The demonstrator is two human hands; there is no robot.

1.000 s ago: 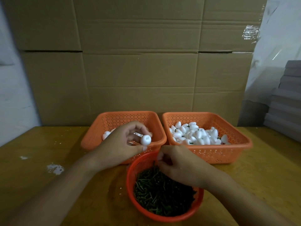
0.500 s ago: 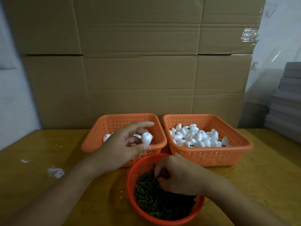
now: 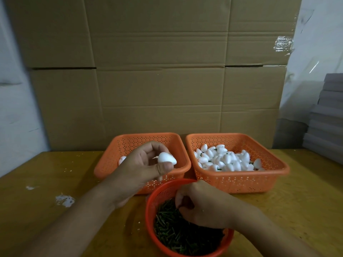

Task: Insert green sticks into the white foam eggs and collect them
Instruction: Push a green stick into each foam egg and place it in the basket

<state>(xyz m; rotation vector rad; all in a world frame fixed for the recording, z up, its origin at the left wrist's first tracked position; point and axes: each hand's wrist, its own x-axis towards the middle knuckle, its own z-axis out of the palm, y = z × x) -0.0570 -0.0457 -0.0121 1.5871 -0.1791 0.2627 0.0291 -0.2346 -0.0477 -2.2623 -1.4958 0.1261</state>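
While left hand point(image 3: 143, 164) grips bare foam egg point(image 3: 166, 157) and right hand point(image 3: 202, 204) pinches among green sticks point(image 3: 185, 236), mid-batch: stuck eggs point(image 3: 224, 160) piled right of stick bowl point(image 3: 157, 197).

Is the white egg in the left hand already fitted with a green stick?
No, the egg pinched by the left hand shows only bare white foam, no stick.
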